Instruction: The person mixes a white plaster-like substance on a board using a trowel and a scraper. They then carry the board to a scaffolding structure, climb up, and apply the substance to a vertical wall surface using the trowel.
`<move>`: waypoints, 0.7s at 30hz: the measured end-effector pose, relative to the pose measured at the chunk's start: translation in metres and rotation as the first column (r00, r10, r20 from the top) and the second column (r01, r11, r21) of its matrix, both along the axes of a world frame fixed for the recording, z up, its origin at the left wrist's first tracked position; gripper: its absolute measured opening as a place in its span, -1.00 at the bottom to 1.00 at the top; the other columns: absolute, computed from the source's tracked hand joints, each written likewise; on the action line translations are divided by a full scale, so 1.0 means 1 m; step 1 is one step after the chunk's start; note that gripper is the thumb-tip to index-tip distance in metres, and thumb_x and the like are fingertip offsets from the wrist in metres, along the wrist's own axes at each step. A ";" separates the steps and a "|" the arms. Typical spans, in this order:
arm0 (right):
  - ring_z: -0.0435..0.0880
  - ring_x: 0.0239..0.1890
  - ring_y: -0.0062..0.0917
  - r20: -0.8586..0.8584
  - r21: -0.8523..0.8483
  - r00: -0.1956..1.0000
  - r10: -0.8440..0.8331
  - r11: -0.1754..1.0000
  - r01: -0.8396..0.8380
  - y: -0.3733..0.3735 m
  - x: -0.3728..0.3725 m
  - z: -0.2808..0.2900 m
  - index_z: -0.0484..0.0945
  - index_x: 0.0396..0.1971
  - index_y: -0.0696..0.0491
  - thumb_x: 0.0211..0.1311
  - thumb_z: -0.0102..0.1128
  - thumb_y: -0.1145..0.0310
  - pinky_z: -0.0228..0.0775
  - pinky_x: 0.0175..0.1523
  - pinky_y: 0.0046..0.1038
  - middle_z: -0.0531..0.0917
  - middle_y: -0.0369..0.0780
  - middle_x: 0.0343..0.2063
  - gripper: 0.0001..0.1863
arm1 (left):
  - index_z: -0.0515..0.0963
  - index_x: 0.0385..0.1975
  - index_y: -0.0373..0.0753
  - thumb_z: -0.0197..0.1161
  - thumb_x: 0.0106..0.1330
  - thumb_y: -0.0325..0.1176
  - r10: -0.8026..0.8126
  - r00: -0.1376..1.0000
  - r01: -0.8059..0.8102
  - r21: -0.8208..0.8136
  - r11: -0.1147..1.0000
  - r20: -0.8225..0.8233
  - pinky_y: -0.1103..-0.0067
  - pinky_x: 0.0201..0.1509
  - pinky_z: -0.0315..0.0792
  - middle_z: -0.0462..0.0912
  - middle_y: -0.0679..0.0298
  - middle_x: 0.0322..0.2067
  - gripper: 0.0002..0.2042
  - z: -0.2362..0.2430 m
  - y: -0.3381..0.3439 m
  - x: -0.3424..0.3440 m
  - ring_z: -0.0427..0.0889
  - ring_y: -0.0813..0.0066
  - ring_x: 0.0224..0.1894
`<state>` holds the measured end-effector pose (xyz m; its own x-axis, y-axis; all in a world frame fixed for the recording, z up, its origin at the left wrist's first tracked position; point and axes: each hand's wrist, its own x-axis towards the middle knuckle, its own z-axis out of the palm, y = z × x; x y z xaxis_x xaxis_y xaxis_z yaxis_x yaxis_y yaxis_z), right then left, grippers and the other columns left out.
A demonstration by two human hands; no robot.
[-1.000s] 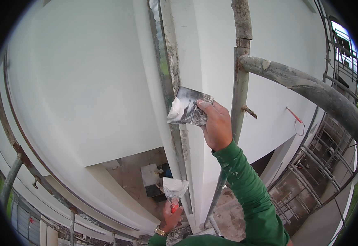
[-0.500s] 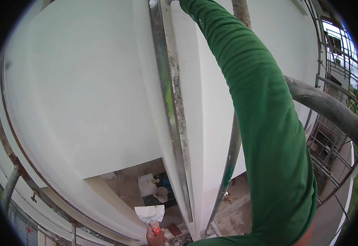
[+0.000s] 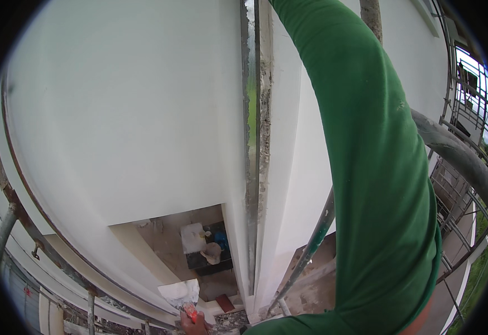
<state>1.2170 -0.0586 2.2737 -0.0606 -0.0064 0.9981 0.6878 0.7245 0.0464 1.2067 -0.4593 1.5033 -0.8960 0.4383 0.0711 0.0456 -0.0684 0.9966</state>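
My left hand (image 3: 195, 325), low in the picture, is closed around the red handle of a wide putty knife (image 3: 180, 292). The broad blade points up and away from me, with whitish material on it. My right arm (image 3: 378, 167), in a green sleeve, reaches up past the top edge, so the right hand is out of sight. Left of that arm runs a long, narrow, shiny strip (image 3: 252, 111) bordered by a rough, chipped edge (image 3: 265, 95). A smooth white wall (image 3: 143, 111) fills the left side.
Scaffold tubes stand close by: a curved rail (image 3: 16, 204) at left, a slanting green-stained pole (image 3: 311, 251) and a thick grey tube (image 3: 450, 139) at right. Far below lie a white sheet (image 3: 192, 237), a bucket (image 3: 211, 254) and a dark board (image 3: 199, 262).
The view has shifted, and the shiny strip stands farther right and more upright. The putty knife in my left hand appears farther left. My right arm stays raised.
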 end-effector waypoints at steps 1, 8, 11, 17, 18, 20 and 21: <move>0.67 -0.01 -0.11 -0.028 -0.030 0.998 0.059 0.998 -0.060 -0.002 0.004 -0.002 0.65 -0.17 0.22 0.19 0.01 0.33 0.52 0.10 -0.24 0.67 0.08 -0.12 -0.65 | 0.36 -0.32 -0.27 0.17 0.36 -0.41 0.014 0.998 -0.017 -0.042 0.999 -0.064 0.61 -0.63 0.34 0.44 0.34 -0.66 -0.87 0.009 0.003 0.001 0.40 0.60 -0.69; 0.66 -0.03 -0.07 -0.052 -0.199 0.900 0.433 0.878 -0.435 -0.029 0.061 -0.010 0.65 -0.21 0.19 0.13 0.05 0.33 0.51 0.11 -0.20 0.66 0.11 -0.12 -0.67 | 0.36 -0.28 -0.26 0.13 0.34 -0.46 -0.035 0.949 0.027 -0.028 0.999 -0.313 0.63 -0.62 0.35 0.44 0.35 -0.58 -0.91 -0.049 0.003 -0.019 0.41 0.62 -0.66; 0.67 -0.09 -0.08 -0.012 0.220 0.981 0.195 0.957 -0.187 -0.001 0.088 -0.003 0.68 -0.26 0.12 0.09 0.06 0.38 0.51 0.07 -0.16 0.68 0.05 -0.17 -0.72 | 0.35 -0.25 -0.25 0.14 0.35 -0.46 -0.115 0.993 0.114 0.025 0.993 0.040 0.63 -0.63 0.36 0.43 0.37 -0.59 -0.89 0.014 0.014 0.006 0.42 0.62 -0.67; 0.64 -0.06 -0.31 0.510 0.722 0.761 -0.402 0.681 -0.124 0.065 0.143 0.009 0.70 -0.26 -0.07 -0.10 0.06 0.50 0.43 0.15 -0.26 0.72 -0.20 -0.26 -0.64 | 0.37 -0.29 -0.25 0.14 0.34 -0.43 -0.177 0.984 0.176 0.030 0.984 0.017 0.62 -0.67 0.35 0.43 0.38 -0.65 -0.91 0.008 0.026 0.005 0.43 0.61 -0.71; 0.57 0.08 -0.41 0.598 0.523 0.700 -0.390 0.852 0.028 0.048 0.125 -0.018 0.69 -0.20 -0.13 -0.10 0.05 0.53 0.35 0.24 -0.24 0.69 -0.29 -0.12 -0.58 | 0.37 -0.30 -0.25 0.14 0.34 -0.42 -0.125 0.992 0.125 0.005 0.992 0.010 0.62 -0.67 0.35 0.43 0.38 -0.67 -0.90 0.012 0.019 0.004 0.43 0.61 -0.71; 0.50 0.18 -0.44 0.562 0.651 0.702 -0.438 0.757 -0.049 0.048 0.140 -0.030 0.67 -0.16 -0.14 -0.07 0.03 0.55 0.28 0.31 -0.17 0.64 -0.34 0.00 -0.55 | 0.38 -0.29 -0.26 0.14 0.34 -0.41 -0.146 0.989 0.146 -0.006 0.989 0.008 0.62 -0.67 0.35 0.42 0.38 -0.68 -0.90 0.018 0.023 0.005 0.43 0.61 -0.72; 0.46 0.23 -0.45 0.546 0.709 0.700 -0.459 0.699 -0.094 0.046 0.142 -0.033 0.66 -0.13 -0.15 -0.05 0.02 0.57 0.24 0.34 -0.14 0.62 -0.36 0.07 -0.54 | 0.38 -0.29 -0.27 0.14 0.34 -0.40 -0.153 0.988 0.154 -0.008 0.988 0.015 0.62 -0.67 0.35 0.42 0.38 -0.68 -0.89 0.019 0.025 0.007 0.43 0.61 -0.72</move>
